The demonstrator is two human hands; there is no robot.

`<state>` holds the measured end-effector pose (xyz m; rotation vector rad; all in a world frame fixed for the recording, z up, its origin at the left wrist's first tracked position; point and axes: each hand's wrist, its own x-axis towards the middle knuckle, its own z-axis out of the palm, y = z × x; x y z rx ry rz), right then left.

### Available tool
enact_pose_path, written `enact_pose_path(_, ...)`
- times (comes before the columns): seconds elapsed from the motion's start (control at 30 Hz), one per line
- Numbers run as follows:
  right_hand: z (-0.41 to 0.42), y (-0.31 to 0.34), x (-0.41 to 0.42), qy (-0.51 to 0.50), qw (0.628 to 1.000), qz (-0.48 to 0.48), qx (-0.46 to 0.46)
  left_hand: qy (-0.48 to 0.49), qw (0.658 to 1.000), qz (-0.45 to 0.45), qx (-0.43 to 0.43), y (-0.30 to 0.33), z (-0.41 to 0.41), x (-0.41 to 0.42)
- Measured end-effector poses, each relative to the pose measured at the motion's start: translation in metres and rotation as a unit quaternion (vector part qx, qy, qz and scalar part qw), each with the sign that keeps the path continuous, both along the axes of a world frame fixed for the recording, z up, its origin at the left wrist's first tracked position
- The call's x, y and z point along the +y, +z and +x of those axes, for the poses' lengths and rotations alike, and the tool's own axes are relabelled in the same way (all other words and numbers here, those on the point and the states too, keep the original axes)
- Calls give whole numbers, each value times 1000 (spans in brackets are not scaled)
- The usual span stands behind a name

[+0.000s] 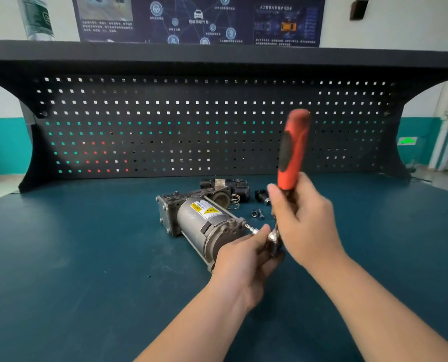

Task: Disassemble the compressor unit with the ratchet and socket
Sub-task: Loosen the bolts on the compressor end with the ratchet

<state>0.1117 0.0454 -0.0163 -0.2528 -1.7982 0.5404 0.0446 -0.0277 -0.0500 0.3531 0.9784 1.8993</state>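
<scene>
The grey cylindrical compressor unit (202, 220) lies on its side on the teal bench, a yellow warning label on top. A ratchet with a red and black handle (293, 147) stands almost upright, its bit (251, 228) seated at the near end cap of the compressor. My right hand (301, 220) is wrapped around the lower part of the handle. My left hand (246, 252) grips the chrome ratchet head (273, 240) and steadies it against the compressor's end.
Removed parts lie behind the compressor: a black valve block (225, 185), a spring (234, 201), a small black fitting (260, 195) and loose bolts (257, 213). A black pegboard (191, 126) rises at the back of the teal bench (87, 257).
</scene>
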Motion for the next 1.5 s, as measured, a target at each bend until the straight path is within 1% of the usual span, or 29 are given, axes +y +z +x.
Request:
enact_pose_path(0.07, 0, -5, -10, 28, 994, 102, -19, -6, 1000, 1, 11, 1, -1, -1)
enact_pose_path(0.1, -1, -6, -11, 32, 994, 98, -21, -8, 1000, -1, 12, 1, -2, -1)
enact_pose_path(0.2, -5, -4, -1, -20, 999, -34, -2, 0, 1000, -14, -17, 4, -1, -1)
enact_pose_path(0.27, -6, -3, 15, -73, 978, -193, -31, 8, 999, -18, -27, 5, -1, 0)
enact_pose_path(0.3, -6, -4, 24, -66, 948, -310, -30, 10, 999, -18, -26, 5, -1, 0)
enact_pose_path(0.37, -7, -9, 34, 26, 831, -555, 9, 13, 999, -17, -24, 5, -1, 0)
enact_pose_path(0.4, -7, -11, 35, 53, 784, -618, 27, 13, 1000, -16, -23, 5, 0, -1)
enact_pose_path(0.43, -7, -12, 34, 58, 771, -633, 28, 14, 1000, -16, -22, 5, 0, -1)
enact_pose_path(0.47, -8, -12, 32, 47, 800, -598, 21, 15, 1000, -17, -21, 4, 0, -1)
enact_pose_path(0.5, -8, -10, 30, 31, 851, -524, 21, 16, 1000, -19, -19, 4, -1, -1)
enact_pose_path(0.57, -5, -2, 19, 12, 953, -302, 22, 11, 1000, -20, -14, 2, -3, -2)
enact_pose_path(0.6, -3, 1, 12, 23, 983, -184, 16, 5, 1000, -17, -11, 2, -2, -3)
enact_pose_path(0.67, 1, -2, 1, 62, 998, 10, -18, -12, 1000, -9, 7, 2, -1, -5)
enact_pose_path(0.73, 1, -7, -7, 65, 990, 116, -39, -18, 999, -11, 30, 3, 0, -6)
enact_pose_path(0.8, -2, -10, -8, 45, 995, 86, -21, -11, 999, -16, 25, 3, -2, -6)
enact_pose_path(0.9, -7, -7, 5, -7, 989, -143, 28, 9, 1000, -25, -4, 4, -2, -2)
enact_pose_path(0.93, -9, -7, 13, -22, 968, -248, 27, 12, 1000, -27, -10, 3, -2, -1)
enact_pose_path(1.0, -10, -11, 27, 10, 876, -483, 18, 13, 999, -29, -14, 2, -1, 0)
enact_pose_path(1.03, -9, -13, 32, 48, 821, -569, 15, 15, 999, -32, -11, 1, -1, 0)
enact_pose_path(1.07, -9, -14, 35, 70, 788, -611, 13, 18, 999, -35, -6, 0, -1, 1)
enact_pose_path(1.1, -8, -13, 36, 74, 787, -613, 6, 19, 999, -35, -4, -1, -2, 1)
enact_pose_path(1.13, -7, -12, 35, 67, 814, -577, 6, 19, 999, -34, -2, -2, -2, 1)
enact_pose_path(1.17, -7, -9, 32, 58, 861, -504, 18, 17, 999, -31, -2, -2, -2, 1)
enact_pose_path(1.23, -4, -3, 19, 30, 958, -284, 35, 7, 1000, -20, -1, -2, -1, 1)
enact_pose_path(1.27, -2, -1, 11, 27, 987, -157, 36, 1, 1000, -10, 1, -2, -1, 0)
enact_pose_path(1.33, 0, -4, -2, 46, 997, 68, 11, -11, 1000, 7, 17, -2, -2, -1)
enact_pose_path(1.37, 0, -7, -6, 55, 989, 136, -3, -17, 999, 9, 32, -1, -3, -2)
enact_pose_path(1.43, -1, -11, -9, 56, 987, 149, -7, -24, 999, 3, 47, -2, -3, -2)
enact_pose_path(1.5, -3, -9, -5, 39, 998, 41, 21, -14, 999, -9, 28, -2, -3, 0)
